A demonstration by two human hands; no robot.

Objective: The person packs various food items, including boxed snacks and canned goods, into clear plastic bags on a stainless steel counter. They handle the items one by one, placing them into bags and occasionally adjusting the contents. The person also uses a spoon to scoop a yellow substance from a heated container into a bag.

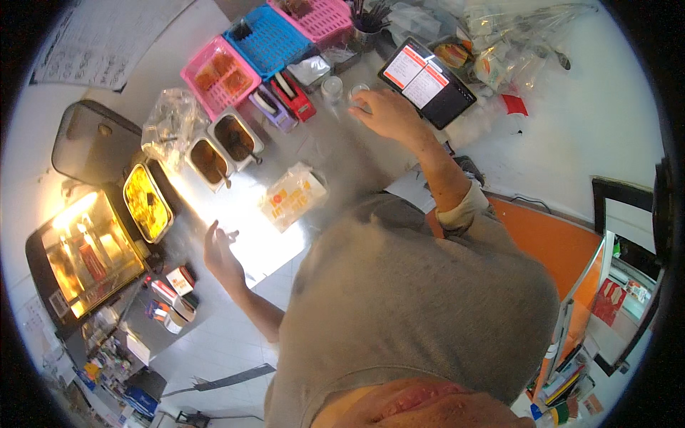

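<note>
My right hand [388,113] reaches over the steel counter, its bent fingers at the rim of a small clear plastic cup [359,90]; whether they grip it is unclear. A similar clear cup [332,88] stands beside it. My left hand [223,259] hovers by the brightly lit counter edge, thumb and fingers apart, holding nothing. Between the hands lies a white paper food bag with orange print [294,197]. Near my left hand, two steel pans [207,160] [234,136] hold dark food with utensils in them. A tray of yellow food [148,203] sits farther left.
Pink [193,80] and blue [267,40] plastic baskets line the back, with tape dispensers [291,96] before them. A tablet [427,83] stands right, beside plastic bags [497,53]. A lit glass-fronted warmer [88,257] is at left; a crumpled clear bag [174,125] lies behind the pans.
</note>
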